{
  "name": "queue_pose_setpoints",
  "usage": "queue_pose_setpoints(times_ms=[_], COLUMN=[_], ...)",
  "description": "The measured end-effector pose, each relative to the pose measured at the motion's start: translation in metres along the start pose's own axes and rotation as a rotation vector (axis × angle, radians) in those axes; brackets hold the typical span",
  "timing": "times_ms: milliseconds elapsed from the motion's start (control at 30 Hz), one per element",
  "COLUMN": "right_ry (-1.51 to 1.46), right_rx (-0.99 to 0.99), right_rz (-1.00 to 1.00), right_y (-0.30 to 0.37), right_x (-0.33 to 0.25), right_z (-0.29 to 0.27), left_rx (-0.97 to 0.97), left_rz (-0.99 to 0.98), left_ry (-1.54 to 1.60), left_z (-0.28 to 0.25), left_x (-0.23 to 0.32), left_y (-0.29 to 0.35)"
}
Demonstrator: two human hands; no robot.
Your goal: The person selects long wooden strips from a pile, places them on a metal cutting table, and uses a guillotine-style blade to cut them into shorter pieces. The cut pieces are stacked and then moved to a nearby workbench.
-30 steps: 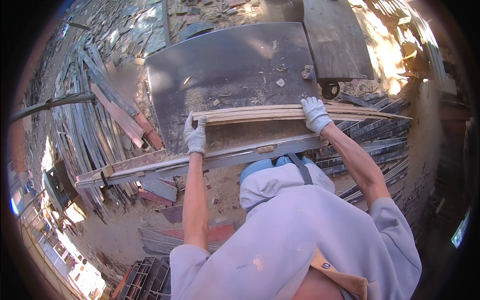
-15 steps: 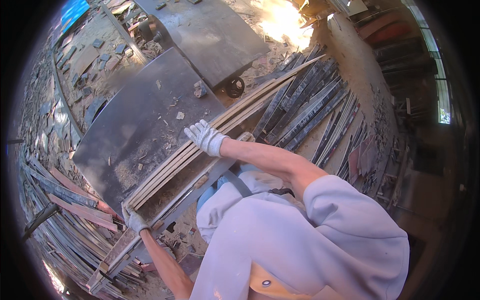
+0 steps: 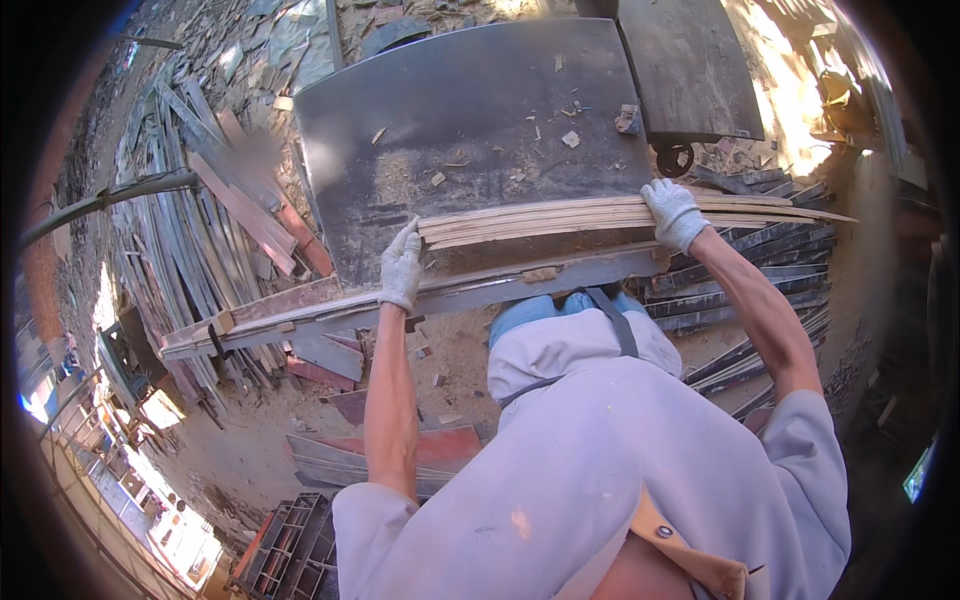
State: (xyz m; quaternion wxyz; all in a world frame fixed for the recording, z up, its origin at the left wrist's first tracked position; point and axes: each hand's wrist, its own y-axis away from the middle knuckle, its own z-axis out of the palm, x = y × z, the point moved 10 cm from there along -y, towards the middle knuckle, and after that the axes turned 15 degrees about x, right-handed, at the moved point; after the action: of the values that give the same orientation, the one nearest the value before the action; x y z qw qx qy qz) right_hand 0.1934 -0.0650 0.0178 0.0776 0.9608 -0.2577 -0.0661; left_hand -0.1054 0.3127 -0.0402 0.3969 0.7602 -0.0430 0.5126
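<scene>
A bundle of long, thin wooden strips (image 3: 540,222) lies crosswise along the near side of a dark metal tabletop (image 3: 470,110). My right hand (image 3: 674,214), in a pale knitted glove, wraps over the strips toward their right part. At their left end, my gloved left hand (image 3: 402,266) stands with its fingers stretched out, its side against the strip ends. The strips fan apart slightly to the right, where their tips reach past the table. In front of them runs a long straight rail (image 3: 450,295) with small wooden blocks on it.
Wood chips and sawdust litter the tabletop. A second metal plate (image 3: 690,70) adjoins it, with a small wheel (image 3: 674,160) below. Piles of strips lie at left (image 3: 190,250) and at right (image 3: 740,285). Reddish boards (image 3: 430,445) rest on the ground beside me.
My view has turned, so the table and strips now lie nearly level across it. My right hand's fingers have curled over the strips; my left hand remains at their left end.
</scene>
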Motion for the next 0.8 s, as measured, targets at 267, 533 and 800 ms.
queue_pose_setpoints(times_ms=[267,533,800], right_ry=[0.076,0.042,0.03], right_rx=[-0.022,-0.031,-0.019], right_rz=[-0.012,-0.035,-0.033], right_y=[0.068,0.1,0.116], right_x=[0.097,0.146,0.185], right_z=[-0.021,0.01,0.015], left_rx=[-0.302,-0.397,-0.277], left_rz=[-0.176,-0.091,0.32], left_ry=[0.099,-0.206,-0.716], left_z=[0.12,0.169,0.202], left_x=[-0.017,-0.022,0.008], left_y=[0.05,0.076,0.105])
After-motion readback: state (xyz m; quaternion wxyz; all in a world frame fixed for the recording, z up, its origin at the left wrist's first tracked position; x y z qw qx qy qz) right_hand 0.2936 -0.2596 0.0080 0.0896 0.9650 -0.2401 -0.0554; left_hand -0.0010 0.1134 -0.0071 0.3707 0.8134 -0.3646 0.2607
